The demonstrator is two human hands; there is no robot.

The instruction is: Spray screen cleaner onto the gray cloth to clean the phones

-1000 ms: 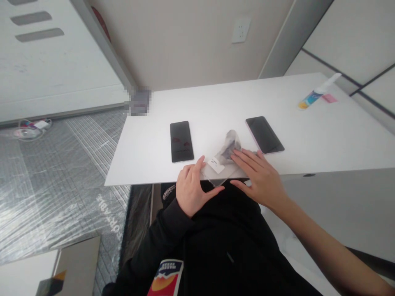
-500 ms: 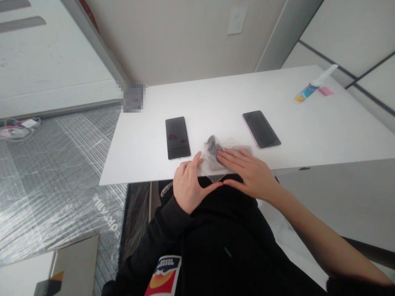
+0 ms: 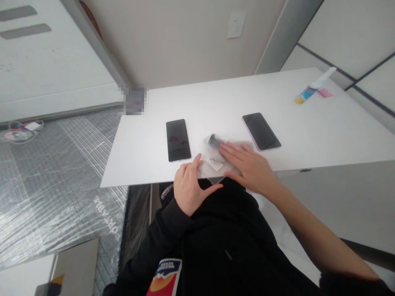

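A clear, square-cornered plastic piece (image 3: 212, 177) lies at the front edge of the white table, one corner reaching over the edge. Inside or under it is a small white label with dark marks (image 3: 215, 163). My left hand (image 3: 190, 185) grips its left side, thumb and fingers straddling the near corner. A crumpled grey cloth (image 3: 213, 141) sits under the fingers of my right hand (image 3: 247, 166), which presses it onto the clear piece; the cloth is blurred and partly hidden. Left of it lies a dark-screened phone (image 3: 178, 139), and a second phone (image 3: 261, 130) rests to the right.
The white table (image 3: 197, 98) stands against a wall with a socket (image 3: 236, 24). At its far right are a white tube with a blue and yellow label (image 3: 308, 93) and a pink piece (image 3: 325, 93). A carton (image 3: 75, 267) sits on the plastic-covered floor.
My right hand has slid slightly up and left with the cloth, and the white label now shows. My left hand stays on the clear piece. The view has shifted slightly.
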